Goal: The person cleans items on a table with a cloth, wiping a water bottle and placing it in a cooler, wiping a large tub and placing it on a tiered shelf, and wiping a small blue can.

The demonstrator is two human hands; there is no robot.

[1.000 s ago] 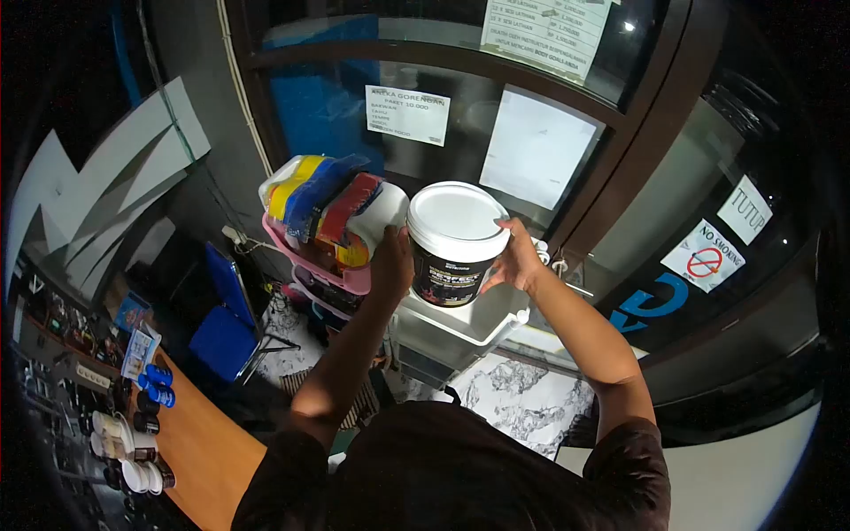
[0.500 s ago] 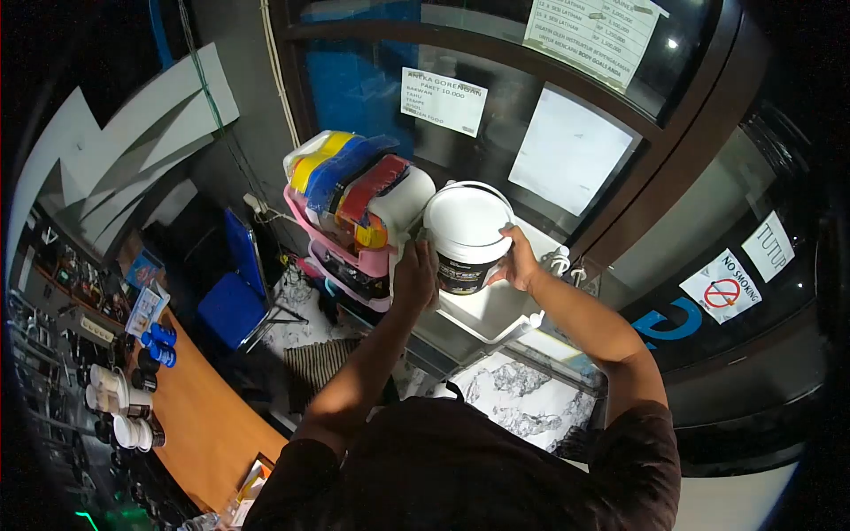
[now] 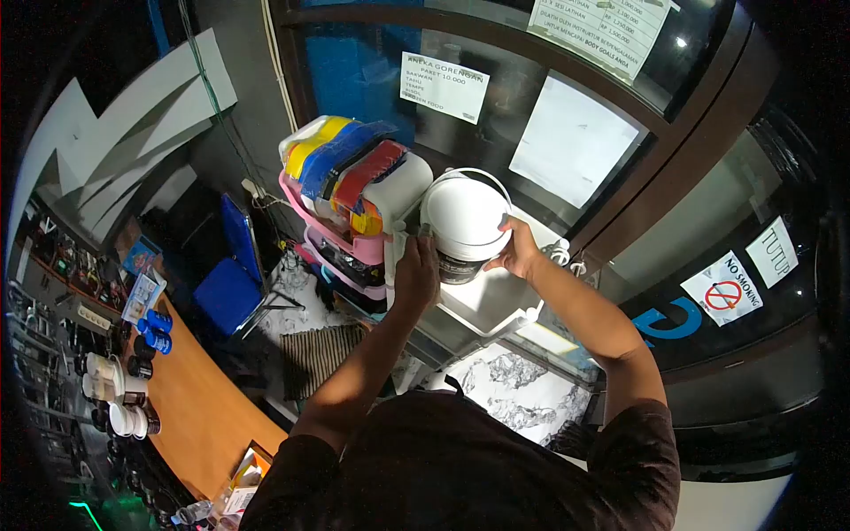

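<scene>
A white-lidded tub (image 3: 465, 212) with a dark label stands between my two hands, over a white tray-like surface (image 3: 482, 311). My left hand (image 3: 418, 270) presses against the tub's left side, its fingers partly hidden. On the right side, my right hand (image 3: 515, 248) grips the tub with the thumb near the lid rim. The tub's thin white handle arches behind the lid. Just left of it, a pink basket (image 3: 297, 199) holds a white container (image 3: 400, 188) and blue, yellow and red packaging (image 3: 341, 164).
Glass panels with a brown frame (image 3: 611, 88) rise behind. At left are a blue chair (image 3: 228, 295) and an orange-brown counter (image 3: 199, 407) bearing several jars (image 3: 115, 380). A striped mat (image 3: 323, 354) lies on the floor.
The tub has gone down and away from me onto or into the white surface, with both hands still on it. Its label shows less, and the view has shifted.
</scene>
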